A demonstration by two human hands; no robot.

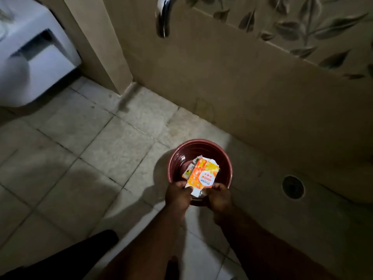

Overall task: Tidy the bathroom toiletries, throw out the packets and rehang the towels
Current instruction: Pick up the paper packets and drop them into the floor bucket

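Observation:
A dark red round bin [181, 150] stands on the tiled floor near the wall. Over its near rim, my left hand [177, 196] and my right hand [219, 197] both grip the lower end of an orange and yellow flattened carton [202, 174]. The carton leans into the bin's mouth. Under it lie other small packets [186, 172], partly hidden by the carton.
A chrome tap [163, 17] juts from the beige wall above. At the upper left is a white toilet [30, 57]. A round floor drain [293, 187] sits to the right of the bin. A dark trouser leg [60, 257] shows at the lower left.

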